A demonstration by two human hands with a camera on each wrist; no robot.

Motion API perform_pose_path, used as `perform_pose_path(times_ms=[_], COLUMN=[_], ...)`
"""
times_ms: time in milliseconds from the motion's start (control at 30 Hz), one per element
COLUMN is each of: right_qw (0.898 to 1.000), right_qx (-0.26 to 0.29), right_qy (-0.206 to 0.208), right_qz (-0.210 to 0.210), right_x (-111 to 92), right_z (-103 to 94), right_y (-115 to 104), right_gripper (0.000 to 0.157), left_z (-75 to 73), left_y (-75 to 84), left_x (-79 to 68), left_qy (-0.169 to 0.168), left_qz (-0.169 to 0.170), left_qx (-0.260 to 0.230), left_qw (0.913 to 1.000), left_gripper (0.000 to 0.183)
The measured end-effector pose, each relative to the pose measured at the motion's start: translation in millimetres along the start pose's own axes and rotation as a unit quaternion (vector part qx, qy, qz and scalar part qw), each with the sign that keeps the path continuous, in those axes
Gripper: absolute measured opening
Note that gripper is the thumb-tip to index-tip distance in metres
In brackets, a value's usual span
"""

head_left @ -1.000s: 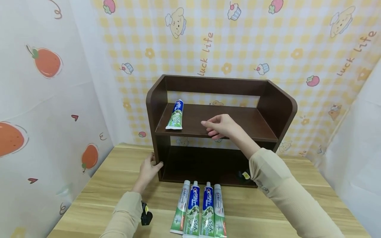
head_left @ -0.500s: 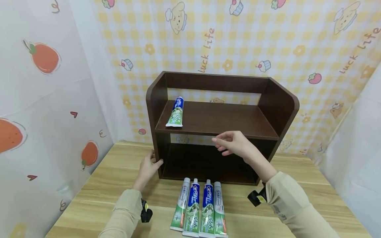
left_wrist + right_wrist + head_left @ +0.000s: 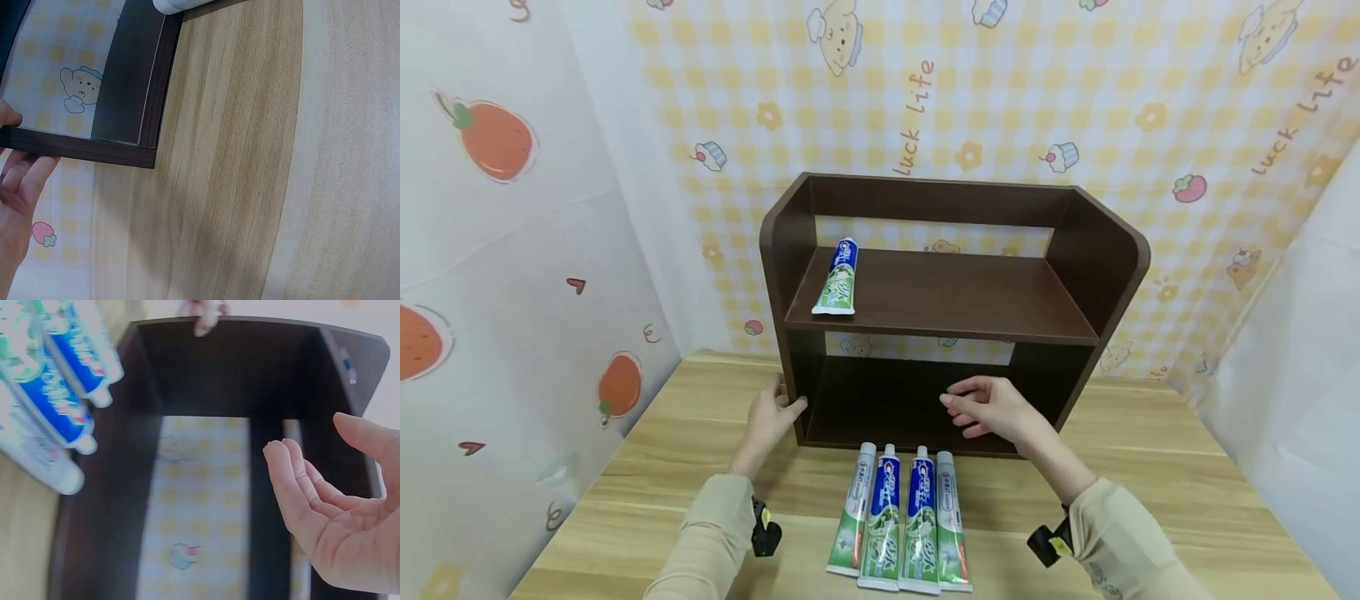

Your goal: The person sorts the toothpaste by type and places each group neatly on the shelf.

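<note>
A dark brown two-tier shelf [image 3: 940, 327] stands on the table. My left hand [image 3: 769, 421] pinches its left side panel; the left wrist view shows thumb and fingers [image 3: 37, 178] on opposite faces of the board. My right hand [image 3: 992, 410] hovers before the lower tier, fingers relaxed, and the right wrist view shows nothing between thumb and fingertips [image 3: 278, 450]. On the upper tier at the left lies a blue and green Crest toothpaste tube [image 3: 837, 279]. In front of the shelf lie two more Crest tubes [image 3: 882, 517] [image 3: 920, 521], flanked by a grey-green toothpaste tube [image 3: 852, 512] on the left and another grey-green tube [image 3: 951, 525] on the right.
The wooden table [image 3: 1045, 508] runs along both sides of the shelf. Behind it hangs a yellow checked cloth [image 3: 992, 92] with cartoon prints. A white printed cloth [image 3: 535, 275] closes off the left side. Both wrists wear small black cameras.
My right hand has come down from the upper tier to the front of the lower tier, moving slightly right. The left hand keeps its place on the side panel, and the tubes stay put.
</note>
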State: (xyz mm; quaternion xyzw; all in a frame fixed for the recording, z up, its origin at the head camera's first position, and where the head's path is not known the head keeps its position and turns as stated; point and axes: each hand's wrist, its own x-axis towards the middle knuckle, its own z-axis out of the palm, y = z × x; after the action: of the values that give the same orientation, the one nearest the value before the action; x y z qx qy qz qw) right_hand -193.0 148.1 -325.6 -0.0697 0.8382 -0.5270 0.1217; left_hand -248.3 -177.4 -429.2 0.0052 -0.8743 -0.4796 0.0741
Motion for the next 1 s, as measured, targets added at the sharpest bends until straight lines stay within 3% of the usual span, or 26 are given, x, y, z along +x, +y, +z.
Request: perform_pose_path(times_ms=[467,833,1000], right_qw=[0.998,0.993,0.99], right_qx=[0.018,0.029,0.046], right_qy=[-0.003,0.03,0.03], right_qz=[0.065,0.114,0.133], right_x=[-4,-6,-7], right_z=[27.0,45.6,52.1], right_y=[60,98,110], right_gripper=[0.045,0.044,0.044], left_z=[-3.8,-3.4,-2.7], left_y=[1.0,2.5,3.3], left_x=[0.4,3.0,2.8], left_qy=[-0.015,-0.012,-0.026], left_qz=[-0.019,-0.009,-0.015], left_qx=[-0.018,-0.017,-0.015], left_qw=[0.9995,0.9997,0.9994], left_gripper=[0.042,0.036,0.045])
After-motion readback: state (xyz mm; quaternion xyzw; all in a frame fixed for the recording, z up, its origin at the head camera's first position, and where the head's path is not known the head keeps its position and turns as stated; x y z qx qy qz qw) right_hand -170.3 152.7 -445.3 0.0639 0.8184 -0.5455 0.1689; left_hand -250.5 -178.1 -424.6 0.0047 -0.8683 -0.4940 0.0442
